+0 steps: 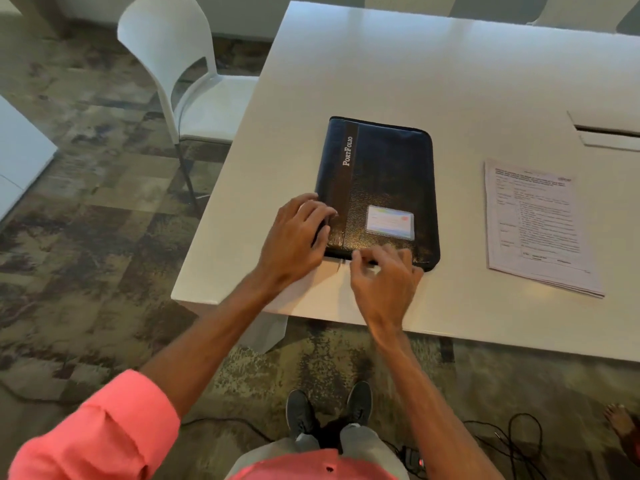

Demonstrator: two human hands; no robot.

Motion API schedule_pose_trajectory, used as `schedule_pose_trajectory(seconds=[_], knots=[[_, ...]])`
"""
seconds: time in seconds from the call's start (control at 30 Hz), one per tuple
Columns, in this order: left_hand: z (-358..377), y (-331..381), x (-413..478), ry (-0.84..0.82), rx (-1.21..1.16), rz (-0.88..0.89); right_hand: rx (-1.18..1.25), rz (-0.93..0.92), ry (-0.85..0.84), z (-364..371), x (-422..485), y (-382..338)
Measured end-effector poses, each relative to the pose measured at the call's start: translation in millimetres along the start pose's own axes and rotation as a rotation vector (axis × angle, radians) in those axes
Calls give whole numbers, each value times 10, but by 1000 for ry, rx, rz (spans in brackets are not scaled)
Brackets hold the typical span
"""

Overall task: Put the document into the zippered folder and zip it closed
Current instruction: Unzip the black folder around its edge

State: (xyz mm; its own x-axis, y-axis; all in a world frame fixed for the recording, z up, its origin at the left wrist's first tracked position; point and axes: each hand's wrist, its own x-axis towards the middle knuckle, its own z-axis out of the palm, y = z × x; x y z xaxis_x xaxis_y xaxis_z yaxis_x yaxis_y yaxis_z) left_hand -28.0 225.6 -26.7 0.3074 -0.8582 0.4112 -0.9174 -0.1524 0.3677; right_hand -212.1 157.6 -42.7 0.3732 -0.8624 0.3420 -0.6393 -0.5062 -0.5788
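— Start at the right hand (384, 282). What are its fingers (363, 256) doing?

— They're drawn together in a pinch at the near edge of the zippered folder (379, 188), right where the zip track runs. I'd guess they hold the zip pull, but it's too small and blurred to make out.

— And the left hand (294, 237)?

— Flat, fingers (317, 206) loosely spread, pressing on the folder's near left corner along the spine side. It looks like a steadying hold, not a grasp.

— Where's the folder itself?

— Lying closed and flat on the white counter (381, 64), near its front left corner, cover up with the "PortFolio" lettering showing. The document (535, 223) lies on the counter well apart to the right, outside the folder.

— So what could go wrong?

— First, the folder sits close to the counter's front edge. A hard tug on the zip toward the body could drag it over the edge if the left hand's pressure slackens. Second, the pinch is small; the pull could slip out at the rounded corner, where zips tend to bind.

— Anything about the paper?

— It's several loose sheets. Lifted carelessly with one hand, they could fan out or crease, and a stray corner could catch in the teeth when zipping shut.
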Motion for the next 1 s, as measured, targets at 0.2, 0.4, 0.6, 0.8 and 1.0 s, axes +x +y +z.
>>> schedule_pose_trajectory(seconds=[0.2, 0.4, 0.6, 0.8, 1.0], knots=[[226, 367, -516, 83, 171, -108, -48, -278, -188, 31, 428, 187], [361, 463, -573, 64, 201, -246, -237, -381, -455, 187, 578, 310], [446, 630, -589, 119, 165, -327, -235, -416, -494, 163, 570, 374], [450, 684, -592, 194, 161, -432, -241, -430, -476, 172, 585, 433], [328, 540, -659, 197, 234, -503, -247, -458, -446, 158, 605, 512]])
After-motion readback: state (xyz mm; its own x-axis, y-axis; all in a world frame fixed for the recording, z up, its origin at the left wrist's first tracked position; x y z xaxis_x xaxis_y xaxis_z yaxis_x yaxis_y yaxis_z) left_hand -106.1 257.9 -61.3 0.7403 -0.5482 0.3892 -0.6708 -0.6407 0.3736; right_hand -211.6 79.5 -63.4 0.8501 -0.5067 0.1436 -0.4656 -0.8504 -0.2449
